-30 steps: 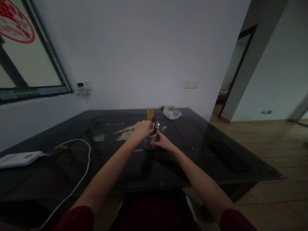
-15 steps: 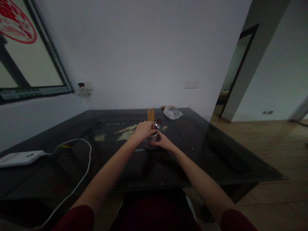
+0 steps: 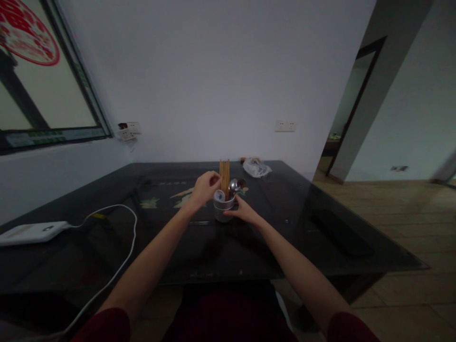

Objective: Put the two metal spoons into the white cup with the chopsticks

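A small metal cup [image 3: 223, 210] stands in the middle of the dark glass table [image 3: 285, 237]. It holds upright wooden chopsticks [image 3: 224, 172], metal spoons [image 3: 235, 185] and a white spoon [image 3: 220, 195]. My left hand [image 3: 204, 187] hovers just left of the chopsticks, fingers curled, with nothing visible in it. My right hand [image 3: 243, 211] wraps the cup's right side and steadies it.
A white power bank [image 3: 30, 232] lies at the table's left, its white cable [image 3: 121, 256] looping toward me. A crumpled plastic bag [image 3: 255, 167] sits at the far edge. A window is on the left, wall sockets behind, and a doorway on the right.
My left hand has lifted off the cup's top and drawn back to the left. The spoons and chopsticks now show standing in the cup. The right hand stays on the cup.
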Demonstrator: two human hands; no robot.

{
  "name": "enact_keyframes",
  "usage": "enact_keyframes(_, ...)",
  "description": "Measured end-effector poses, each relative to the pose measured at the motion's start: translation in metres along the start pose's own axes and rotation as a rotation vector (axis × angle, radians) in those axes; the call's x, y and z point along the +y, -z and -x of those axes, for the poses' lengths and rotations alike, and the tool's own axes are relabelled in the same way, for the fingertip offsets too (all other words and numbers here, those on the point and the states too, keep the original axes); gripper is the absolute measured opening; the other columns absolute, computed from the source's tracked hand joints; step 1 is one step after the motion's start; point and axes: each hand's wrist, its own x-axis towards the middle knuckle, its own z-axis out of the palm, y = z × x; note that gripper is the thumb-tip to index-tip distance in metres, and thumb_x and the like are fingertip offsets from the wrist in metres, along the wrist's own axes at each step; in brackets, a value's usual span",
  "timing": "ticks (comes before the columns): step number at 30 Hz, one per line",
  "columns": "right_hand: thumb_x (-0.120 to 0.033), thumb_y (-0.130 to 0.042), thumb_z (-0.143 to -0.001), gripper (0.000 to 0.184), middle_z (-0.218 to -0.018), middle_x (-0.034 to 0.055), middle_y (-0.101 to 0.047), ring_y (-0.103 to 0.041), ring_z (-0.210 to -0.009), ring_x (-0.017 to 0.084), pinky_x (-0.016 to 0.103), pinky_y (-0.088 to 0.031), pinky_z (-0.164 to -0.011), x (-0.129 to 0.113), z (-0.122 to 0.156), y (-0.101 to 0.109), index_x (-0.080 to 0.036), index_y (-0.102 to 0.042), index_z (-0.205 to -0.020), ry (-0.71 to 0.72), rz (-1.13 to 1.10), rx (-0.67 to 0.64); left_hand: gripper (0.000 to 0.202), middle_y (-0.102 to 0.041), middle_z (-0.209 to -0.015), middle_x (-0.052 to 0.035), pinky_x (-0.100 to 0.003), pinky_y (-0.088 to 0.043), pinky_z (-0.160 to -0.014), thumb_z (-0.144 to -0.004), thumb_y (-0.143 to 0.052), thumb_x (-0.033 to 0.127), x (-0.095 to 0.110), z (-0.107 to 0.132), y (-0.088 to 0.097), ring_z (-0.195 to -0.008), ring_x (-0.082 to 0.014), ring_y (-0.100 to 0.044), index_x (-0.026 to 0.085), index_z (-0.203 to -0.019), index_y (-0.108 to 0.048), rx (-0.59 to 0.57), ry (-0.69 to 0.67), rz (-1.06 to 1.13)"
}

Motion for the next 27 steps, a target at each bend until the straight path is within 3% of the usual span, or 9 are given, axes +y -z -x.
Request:
enact_keyframes(3,-0.03,-0.081,-0.059,0.077,-0.117,0.0123,-0.06,-0.059,-0.104,0.024,0.04,-0.045,-0.093,-0.002,0.001,0.0,-0.016,-0.044,-0.126,-0.009,-0.007,-0.02,0.019,-0.062,-0.092,-0.0042,-0.026,-0.045,-0.078,-0.082,-0.051,0.032,-0.024,0.008,-0.002,-0.086,-0.0147,-0.057,0.017,-0.09,-0.059,0.075,0.025,0.26)
enact_keyframes(6,-0.031,-0.08,-0.06,0.077,-0.12,0.0126,-0.058,-0.057,-0.107,0.024,0.04,-0.044,-0.095,-0.003,0.002,0.001,-0.016,-0.043,-0.126,0.008,-0.024,-0.041,0.023,-0.061,-0.095,-0.0043,-0.028,-0.046,-0.077,-0.08,-0.053,0.035,-0.044,0.021,-0.014,-0.089,-0.0163,-0.057,0.017,-0.093,-0.058,0.108,0.168,0.545)
enact_keyframes(11,-0.032,-0.08,-0.06,0.081,-0.125,0.0129,-0.056,-0.056,-0.109,0.025,0.042,-0.041,-0.099,-0.005,0.003,0.002,-0.017,-0.041,-0.13,-0.002,-0.038,-0.066,0.029,-0.06,-0.105,-0.0055,-0.028,-0.046,-0.078,-0.078,-0.057,0.037,-0.05,0.045,-0.039,-0.097,-0.0172,-0.057,0.018,-0.1,-0.056,0.061,0.373,0.801)
enact_keyframes(16,-0.031,-0.08,-0.059,0.083,-0.124,0.014,-0.056,-0.057,-0.108,0.025,0.043,-0.041,-0.099,-0.007,0.003,0.005,-0.016,-0.04,-0.13,-0.024,-0.025,-0.1,0.032,-0.059,-0.109,-0.0071,-0.03,-0.046,-0.081,-0.077,-0.059,0.035,-0.05,0.05,-0.044,-0.104,-0.0196,-0.056,0.018,-0.104,-0.054,-0.015,0.424,0.889)
enact_keyframes(21,-0.03,-0.081,-0.058,0.083,-0.125,0.0147,-0.055,-0.056,-0.109,0.025,0.043,-0.042,-0.098,-0.008,0.004,0.007,-0.015,-0.04,-0.129,-0.041,-0.001,-0.118,0.035,-0.057,-0.117,-0.0103,-0.034,-0.047,-0.085,-0.075,-0.056,0.023,-0.06,0.049,-0.05,-0.108,-0.0215,-0.055,0.017,-0.109,-0.05,-0.093,0.444,0.871)
enact_keyframes(27,-0.031,-0.081,-0.057,0.084,-0.124,0.0131,-0.055,-0.057,-0.108,0.025,0.043,-0.043,-0.096,-0.007,0.004,0.009,-0.017,-0.04,-0.129,-0.055,-0.012,-0.131,0.059,-0.057,-0.12,-0.0135,-0.039,-0.043,-0.095,-0.064,-0.061,0.01,-0.072,0.051,-0.056,-0.111,-0.0232,-0.055,0.015,-0.12,-0.044,-0.35,0.377,0.831)
